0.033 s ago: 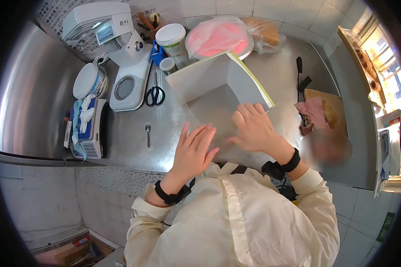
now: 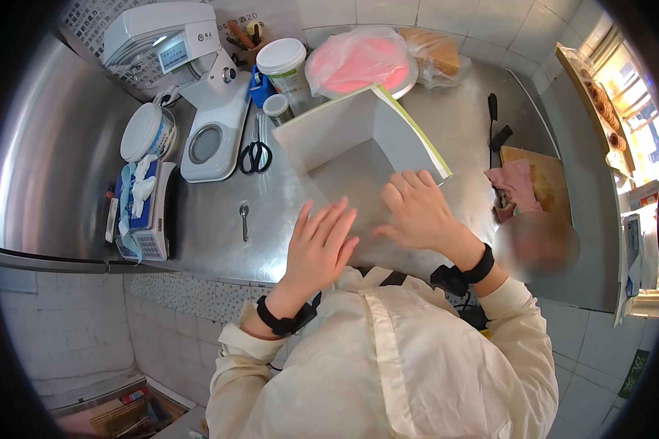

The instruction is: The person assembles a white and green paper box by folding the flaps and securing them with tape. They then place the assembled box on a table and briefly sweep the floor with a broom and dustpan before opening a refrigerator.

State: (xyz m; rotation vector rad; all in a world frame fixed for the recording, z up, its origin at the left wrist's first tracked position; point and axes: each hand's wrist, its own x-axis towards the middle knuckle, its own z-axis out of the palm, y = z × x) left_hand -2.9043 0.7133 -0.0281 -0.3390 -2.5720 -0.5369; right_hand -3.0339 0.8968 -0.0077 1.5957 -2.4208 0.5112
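Note:
White upright panels (image 2: pixel 342 130) with a yellow-green edge stand in an angled shape on the metal table, like an open folded box or screen. My left hand (image 2: pixel 318 245) is raised near the table's front edge, its fingers stretched and thumb apart, holding nothing visible. Close to the near end of the right-hand panel is my right hand (image 2: pixel 417 212). Its fingers are slightly bent and its thumb sticks out to the left; nothing shows in its grasp. Whether it touches the panel, I cannot tell. Black bands circle both wrists.
Left are a white stand mixer (image 2: pixel 216 139), black-handled scissors (image 2: pixel 255 156), a small spoon (image 2: pixel 244 222) and a scale (image 2: pixel 151 238). Behind stand a lidded tub (image 2: pixel 282 62), a pink bagged item (image 2: pixel 359 64) and bagged bread (image 2: pixel 430 58). Right are a cutting board (image 2: pixel 553 183) and pink cloth (image 2: pixel 516 183).
My left hand has shifted very slightly up and to the right. My right hand and the panels look the same.

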